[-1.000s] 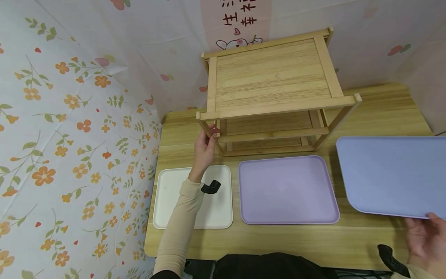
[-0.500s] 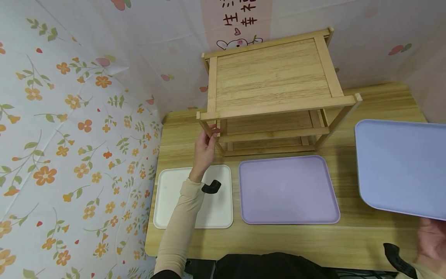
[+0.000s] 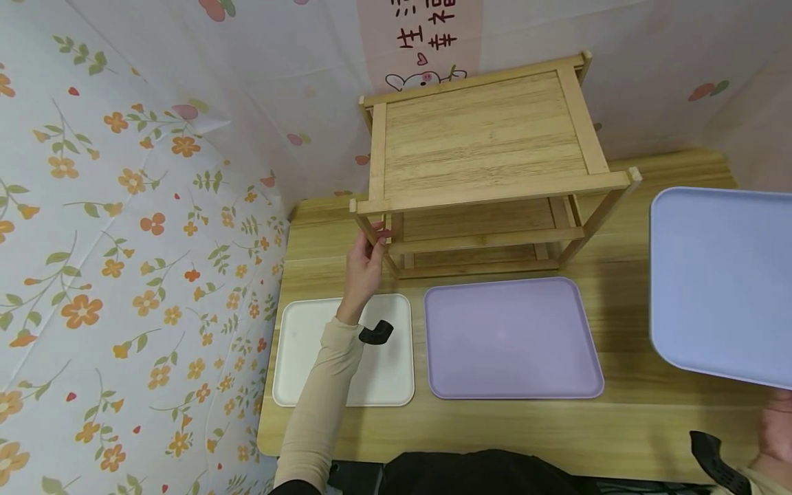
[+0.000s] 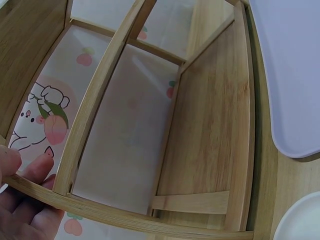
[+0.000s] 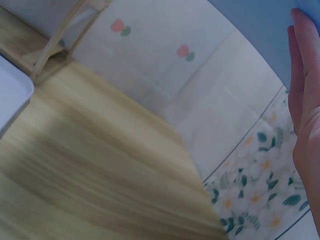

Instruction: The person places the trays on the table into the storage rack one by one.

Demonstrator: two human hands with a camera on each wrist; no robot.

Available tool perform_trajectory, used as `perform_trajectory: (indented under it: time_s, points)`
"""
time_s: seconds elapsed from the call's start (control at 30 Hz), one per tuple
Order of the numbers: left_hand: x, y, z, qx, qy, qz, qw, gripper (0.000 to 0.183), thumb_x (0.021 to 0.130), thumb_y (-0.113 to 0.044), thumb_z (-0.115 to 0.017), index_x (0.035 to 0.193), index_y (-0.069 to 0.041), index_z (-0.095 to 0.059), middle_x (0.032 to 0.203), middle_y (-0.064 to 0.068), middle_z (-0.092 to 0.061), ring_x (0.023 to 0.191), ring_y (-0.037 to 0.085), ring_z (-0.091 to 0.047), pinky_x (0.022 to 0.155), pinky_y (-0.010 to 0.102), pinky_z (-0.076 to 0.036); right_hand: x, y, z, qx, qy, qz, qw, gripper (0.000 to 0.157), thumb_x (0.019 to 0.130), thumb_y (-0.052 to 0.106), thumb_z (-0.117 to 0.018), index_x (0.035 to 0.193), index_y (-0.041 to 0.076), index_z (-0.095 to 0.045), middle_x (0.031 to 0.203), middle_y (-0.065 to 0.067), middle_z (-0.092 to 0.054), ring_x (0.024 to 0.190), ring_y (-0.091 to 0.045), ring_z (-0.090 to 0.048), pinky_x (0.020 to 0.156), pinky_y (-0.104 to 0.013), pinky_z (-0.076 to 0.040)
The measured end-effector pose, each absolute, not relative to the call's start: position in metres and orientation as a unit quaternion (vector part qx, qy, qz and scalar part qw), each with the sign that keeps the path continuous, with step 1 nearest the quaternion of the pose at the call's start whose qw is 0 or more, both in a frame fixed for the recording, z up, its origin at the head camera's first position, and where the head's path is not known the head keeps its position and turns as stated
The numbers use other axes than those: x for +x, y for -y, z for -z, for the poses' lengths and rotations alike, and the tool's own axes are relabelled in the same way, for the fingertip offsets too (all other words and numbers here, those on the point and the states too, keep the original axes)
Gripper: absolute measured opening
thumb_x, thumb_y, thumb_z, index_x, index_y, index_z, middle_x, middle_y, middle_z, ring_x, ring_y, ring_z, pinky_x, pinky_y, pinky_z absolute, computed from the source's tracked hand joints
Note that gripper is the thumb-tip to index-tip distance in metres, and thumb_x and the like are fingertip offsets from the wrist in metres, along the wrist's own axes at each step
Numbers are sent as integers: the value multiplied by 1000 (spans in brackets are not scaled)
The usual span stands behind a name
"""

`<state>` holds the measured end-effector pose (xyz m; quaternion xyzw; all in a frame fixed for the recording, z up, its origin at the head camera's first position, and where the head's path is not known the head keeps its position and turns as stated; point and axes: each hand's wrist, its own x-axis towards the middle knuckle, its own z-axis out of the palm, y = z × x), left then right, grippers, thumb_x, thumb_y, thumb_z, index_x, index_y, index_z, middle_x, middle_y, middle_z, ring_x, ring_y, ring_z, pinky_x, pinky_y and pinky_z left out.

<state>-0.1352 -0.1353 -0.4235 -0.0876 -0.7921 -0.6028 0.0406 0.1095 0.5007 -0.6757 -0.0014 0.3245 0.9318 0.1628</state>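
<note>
My left hand (image 3: 364, 271) grips the front left post of a tiered bamboo rack (image 3: 482, 137). In the left wrist view its fingers (image 4: 40, 168) come round that post, beside the open tiers. At the far right, my right hand (image 3: 778, 426) holds a blue tray (image 3: 730, 282) by its near edge, raised over the table. From the right wrist, the fingers (image 5: 305, 55) lie long against the tray's underside; the thumb is hidden. A purple tray (image 3: 513, 337) lies flat in front of the rack. Left of it is a white tray (image 3: 386, 381), partly covered by my left forearm.
The wood-grain table (image 3: 470, 430) carries the rack and the two flat trays. A patterned cloth wall (image 3: 297, 89) stands close behind the rack, and a flowered one (image 3: 155, 302) runs along the left side.
The blue tray has moved right and away from me with my right hand, partly leaving the head view. My left hand and the rack have stayed put.
</note>
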Motion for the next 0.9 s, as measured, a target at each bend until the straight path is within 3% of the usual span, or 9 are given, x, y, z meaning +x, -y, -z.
perform_trajectory:
  time_s: [0.03, 0.07, 0.17, 0.27, 0.33, 0.37, 0.57, 0.73, 0.9]
  points:
    - [-135, 135, 423, -87, 792, 603, 41, 30, 100, 2, -43, 128, 13, -46, 120, 31, -61, 117, 41, -58, 95, 45, -49, 121, -489, 663, -17, -270, -939, 213, 39, 105, 17, -28, 135, -2, -44, 134, -19, -51, 138, -11, -35, 117, -31, -25]
    - [-135, 135, 423, -86, 792, 603, 42, 30, 100, 2, -43, 128, 13, -46, 120, 31, -61, 117, 41, -58, 95, 44, -49, 125, -468, 640, -37, -267, -916, 296, 39, 103, 13, -29, 137, -4, -40, 134, -22, -48, 139, -12, -34, 118, -32, -24]
    - [-134, 135, 423, -84, 791, 604, 42, 29, 100, 2, -43, 127, 13, -47, 120, 31, -61, 117, 40, -59, 96, 45, -49, 114, -426, 578, -66, -236, -915, 320, 39, 102, 10, -32, 138, -2, -42, 134, -26, -49, 135, -24, -43, 113, -43, -35]
    - [-134, 135, 422, -84, 791, 604, 43, 29, 100, 2, -44, 127, 13, -47, 119, 31, -61, 117, 40, -59, 97, 45, -49, 102, -389, 521, -98, -208, -907, 352, 40, 102, 15, -33, 134, -4, -45, 122, -31, -54, 116, -36, -57, 93, -52, -49]
    - [-134, 135, 422, -85, 792, 603, 44, 29, 100, 2, -43, 127, 13, -47, 119, 31, -61, 117, 41, -59, 96, 46, -49, 97, -372, 498, -94, -188, -912, 352, 38, 102, 14, -33, 127, -11, -46, 108, -38, -53, 100, -48, -57, 75, -62, -49]
    - [-134, 135, 422, -86, 792, 602, 45, 29, 100, 2, -43, 126, 13, -47, 119, 32, -61, 117, 41, -59, 96, 47, -49, 96, -364, 492, -74, -197, -912, 353, 37, 102, 12, -31, 126, -14, -44, 106, -40, -51, 103, -49, -55, 73, -65, -47]
    - [-134, 135, 423, -91, 793, 600, 49, 28, 100, 3, -43, 126, 12, -47, 118, 33, -61, 116, 42, -59, 95, 48, -49, 88, -347, 469, -43, -188, -919, 344, 39, 102, 6, -32, 133, -14, -40, 113, -42, -49, 120, -37, -54, 88, -59, -49]
    - [-134, 135, 423, -89, 792, 602, 50, 27, 100, 3, -43, 125, 13, -47, 118, 33, -61, 116, 43, -59, 96, 46, -49, 71, -344, 454, -41, -122, -929, 348, 39, 103, 13, -30, 125, -18, -39, 100, -44, -49, 86, -56, -51, 61, -64, -46]
    - [-134, 135, 423, -87, 793, 601, 49, 28, 100, 2, -43, 126, 12, -47, 119, 33, -61, 116, 42, -59, 96, 46, -48, 59, -328, 438, 14, -95, -946, 310, 40, 106, 16, -24, 110, -21, -38, 92, -40, -45, 81, -53, -46, 59, -64, -44]
